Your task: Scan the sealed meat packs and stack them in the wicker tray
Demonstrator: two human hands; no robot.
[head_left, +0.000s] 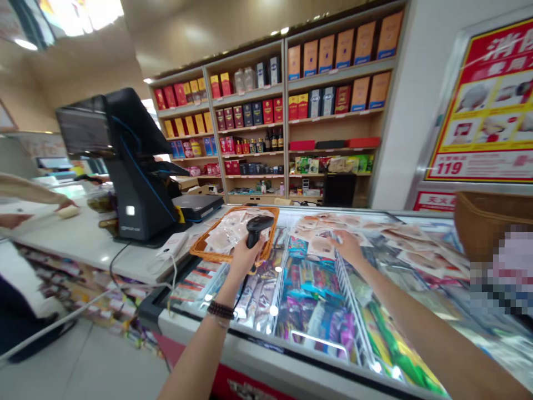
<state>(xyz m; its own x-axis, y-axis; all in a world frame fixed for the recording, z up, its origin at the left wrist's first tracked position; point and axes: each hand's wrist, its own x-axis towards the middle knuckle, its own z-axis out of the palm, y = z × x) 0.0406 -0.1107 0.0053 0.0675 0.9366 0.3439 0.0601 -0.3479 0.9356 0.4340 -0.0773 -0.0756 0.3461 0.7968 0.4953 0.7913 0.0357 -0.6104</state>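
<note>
My left hand (245,258) is shut around the black grip of a handheld barcode scanner (257,230), with a dark beaded bracelet (220,309) on the wrist. The scanner head points over a wicker tray (204,247) holding pale, flat plastic-wrapped packets (229,232). My right hand (348,248) rests with its fingers spread on similar packets (320,244) at the far side of a glass-topped chest freezer (316,316). Colourful packaged goods (310,283) fill its wire-divided bins.
A black point-of-sale terminal (141,183) stands on a white counter (100,250) to the left, where a person's hands (66,206) touch a small pale item. Wooden shelves of boxed goods and bottles (266,111) stand behind. A wicker basket (483,222) sits at right, beside a red-and-yellow poster (483,111).
</note>
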